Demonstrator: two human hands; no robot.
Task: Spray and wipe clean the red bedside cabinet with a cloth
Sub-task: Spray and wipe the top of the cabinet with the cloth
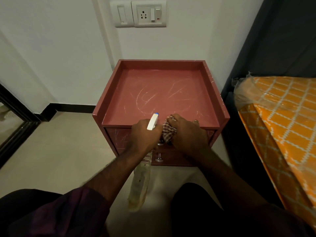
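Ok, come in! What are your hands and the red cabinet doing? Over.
Left hand grips spray bottle, nozzle over front edge of cabinet. Right hand holds cloth at that edge. Cabinet top streaked white. Bed close on right.

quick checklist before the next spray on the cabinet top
1. Grip of left hand on bottle: ok.
2. Aim of nozzle over the top: ok.
3. Hold of right hand on cloth, at the front edge: ok.
4. No white streaks on top: not ok, many show.
5. Liquid in bottle: cannot tell.
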